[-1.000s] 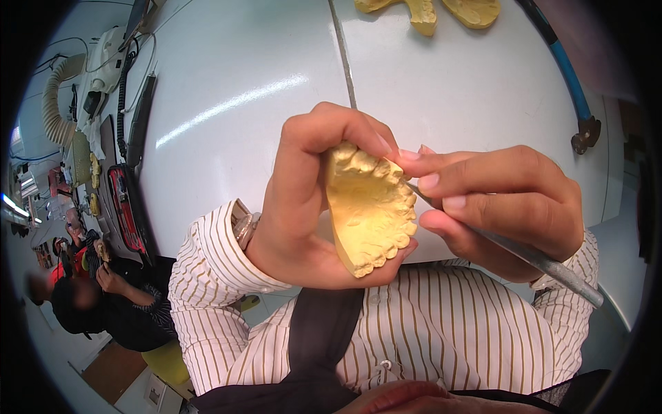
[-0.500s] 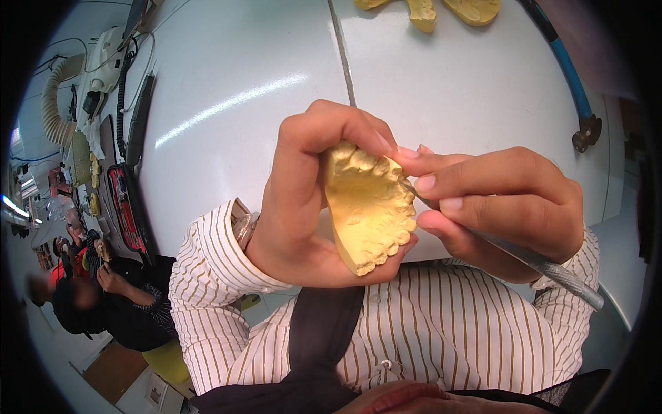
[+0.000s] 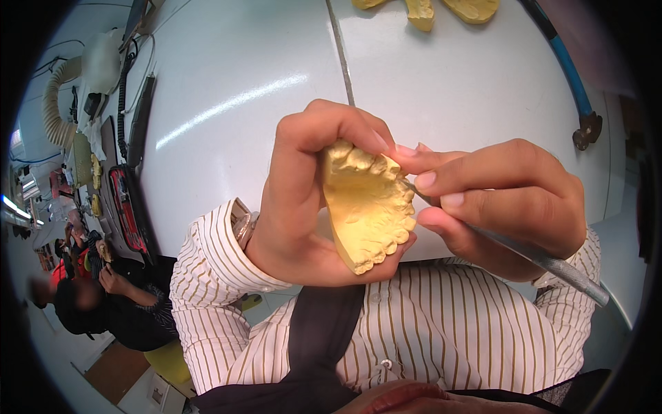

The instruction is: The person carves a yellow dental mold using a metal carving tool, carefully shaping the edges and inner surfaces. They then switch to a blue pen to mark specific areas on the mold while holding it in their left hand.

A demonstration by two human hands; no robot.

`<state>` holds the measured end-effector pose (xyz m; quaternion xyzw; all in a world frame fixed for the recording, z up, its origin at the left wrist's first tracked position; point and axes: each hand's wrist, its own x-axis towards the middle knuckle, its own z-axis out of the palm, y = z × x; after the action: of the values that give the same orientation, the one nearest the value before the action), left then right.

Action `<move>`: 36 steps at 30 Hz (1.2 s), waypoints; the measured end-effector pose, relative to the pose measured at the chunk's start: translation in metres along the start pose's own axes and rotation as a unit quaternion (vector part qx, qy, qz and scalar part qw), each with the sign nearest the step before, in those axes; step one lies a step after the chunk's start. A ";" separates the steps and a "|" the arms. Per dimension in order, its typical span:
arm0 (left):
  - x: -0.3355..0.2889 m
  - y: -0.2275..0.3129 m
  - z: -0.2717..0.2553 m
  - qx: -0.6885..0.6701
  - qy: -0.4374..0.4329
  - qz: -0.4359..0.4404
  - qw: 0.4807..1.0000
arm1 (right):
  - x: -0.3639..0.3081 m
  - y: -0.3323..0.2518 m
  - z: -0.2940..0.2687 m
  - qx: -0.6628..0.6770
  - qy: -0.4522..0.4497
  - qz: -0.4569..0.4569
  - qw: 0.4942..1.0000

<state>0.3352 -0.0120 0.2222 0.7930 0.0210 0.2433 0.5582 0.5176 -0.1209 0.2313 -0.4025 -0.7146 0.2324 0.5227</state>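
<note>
The left hand (image 3: 300,207) is closed around a yellow dental cast (image 3: 367,205), thumb curled over its upper edge and the other fingers wrapped under its lower edge, so that the tooth row and palate surface face the camera. The cast is held in mid-air above the near edge of the white worktable (image 3: 241,90), in front of the person's striped shirt (image 3: 427,331). The right hand (image 3: 507,200) is closed in a pen-like pinch on a slim metal hand instrument (image 3: 545,259), whose knurled handle runs down and to the right past the palm. The instrument's tip meets the right edge of the cast at the tooth row; the exact point of contact is hidden by the fingertips. More yellow casts (image 3: 427,10) lie at the far edge of the worktable, well apart from the hands. A blue hose (image 3: 565,69) runs along the right side of the table. A corrugated suction hose (image 3: 52,110) sits at the far left, and another seated person (image 3: 103,297) is at lower left.
</note>
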 end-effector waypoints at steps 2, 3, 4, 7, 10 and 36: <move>-0.001 0.001 0.000 -0.010 0.002 -0.002 1.000 | 0.001 -0.004 -0.001 -0.005 0.000 0.015 1.000; -0.001 0.002 0.000 -0.013 0.005 -0.008 1.000 | 0.002 -0.005 -0.002 -0.007 0.002 0.023 1.000; -0.002 0.002 -0.001 -0.016 0.009 -0.014 1.000 | 0.002 -0.006 -0.002 -0.010 0.004 0.032 0.999; -0.005 0.003 -0.003 -0.013 0.008 -0.038 0.999 | 0.004 -0.007 0.000 -0.011 0.018 0.051 0.998; -0.003 0.002 -0.004 0.037 0.025 -0.031 0.999 | 0.005 -0.011 0.000 -0.007 0.033 0.083 0.996; -0.012 -0.017 -0.004 0.217 0.093 -0.056 0.970 | 0.016 0.009 0.024 -0.009 0.185 0.269 0.945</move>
<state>0.3266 -0.0054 0.2033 0.8666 0.1690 0.2739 0.3814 0.4964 -0.1004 0.2251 -0.6202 -0.4726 0.2791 0.5605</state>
